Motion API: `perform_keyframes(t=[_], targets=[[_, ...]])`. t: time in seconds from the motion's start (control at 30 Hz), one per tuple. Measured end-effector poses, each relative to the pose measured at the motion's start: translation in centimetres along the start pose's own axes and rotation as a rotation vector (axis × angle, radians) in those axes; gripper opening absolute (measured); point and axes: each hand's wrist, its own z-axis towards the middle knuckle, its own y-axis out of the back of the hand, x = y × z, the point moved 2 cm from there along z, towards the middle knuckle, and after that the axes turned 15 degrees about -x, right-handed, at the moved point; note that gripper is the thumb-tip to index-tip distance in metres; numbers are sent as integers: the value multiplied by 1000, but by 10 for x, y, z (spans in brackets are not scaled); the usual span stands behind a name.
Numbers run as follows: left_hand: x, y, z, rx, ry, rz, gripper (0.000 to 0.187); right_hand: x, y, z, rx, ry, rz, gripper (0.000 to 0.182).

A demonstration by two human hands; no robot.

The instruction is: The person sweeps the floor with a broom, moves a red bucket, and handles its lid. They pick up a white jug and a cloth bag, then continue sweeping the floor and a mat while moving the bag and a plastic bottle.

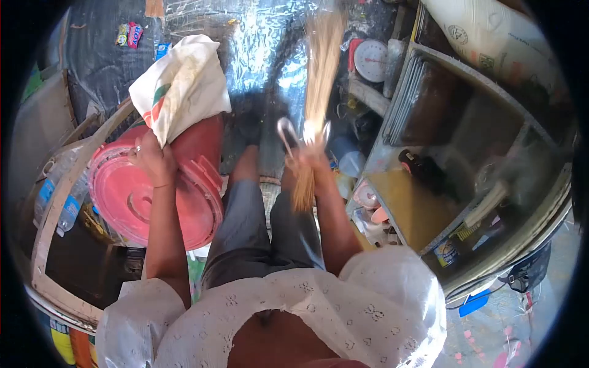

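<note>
My left hand (153, 161) grips the gathered lower corner of a white cloth sack (193, 80) with green and red print. The sack spreads upward from the fist, over a red plastic bucket (205, 138) lying on its side, its round base or lid (126, 196) turned to me. My right hand (311, 162) is wrapped round a broom (321, 80) of thin straw bristles. Its long end points away from me; a short tuft sticks out below the fist. A shiny loop-like piece (286, 132) shows beside this hand, blurred, and I cannot make out what it is.
A dark plastic sheet (264, 55) covers the floor ahead, with a small pink wrapper (130, 35) on it. At the right stand a dial scale (370, 60) and an open shelf unit (423, 214). Plastic bottles (69, 211) lie at the left behind a wooden frame (52, 230).
</note>
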Motion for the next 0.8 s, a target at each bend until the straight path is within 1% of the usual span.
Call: perform_keyframes(t=[0.03,0.07,0.1,0.13,0.2,0.27,0.3,0.33,0.37,0.4,0.43,0.47,0.5,0.53,0.6,0.63,0.67,0.7,0.73,0.77,0.8], targets=[[1,-2,0,-13,0,-9,30,-6,2,-19,-75,-13,124,30],[1,0,0,-12,6,-6,30,-16,24,-2,-72,-17,117,30],[-1,2,0,-14,15,-16,28,-37,62,34,-8,-259,406,25],[-2,2,1,-18,20,-29,27,-46,77,64,58,-499,696,21],[-3,3,0,-23,21,-23,25,10,33,111,-151,-112,311,15],[-4,-1,4,-42,24,-2,23,26,-5,170,-173,-329,369,13],[-4,0,4,-64,-5,7,21,23,-8,186,-102,-275,349,14],[-5,4,2,-78,-32,8,20,17,-2,190,-42,-219,327,14],[-2,1,0,41,43,16,22,12,2,154,65,-37,104,20],[-4,-1,2,30,58,15,22,5,0,119,-24,157,174,26],[-5,1,0,7,38,12,23,-10,18,94,37,6,51,41],[-4,3,0,-22,19,15,24,-12,19,40,-134,-40,-148,52],[-2,2,-1,-25,32,31,24,-17,24,2,-25,-104,-229,58],[-1,2,-4,-46,5,29,25,-35,45,-26,-75,-156,-333,61],[-1,-1,1,-79,-16,35,26,-58,66,-72,-37,-249,-344,46],[-1,0,1,-26,10,30,27,-65,77,-66,-34,-262,-351,46],[-1,1,1,23,37,27,28,-77,94,-54,45,-462,-445,36],[-3,3,2,21,55,4,29,-80,104,-41,128,-660,-538,26],[-4,5,2,26,63,17,29,-66,98,-23,134,-672,-546,26],[-5,5,2,18,58,19,29,-37,81,14,241,-305,-927,21],[-4,2,3,0,51,26,29,-8,60,63,352,105,-1272,20]])
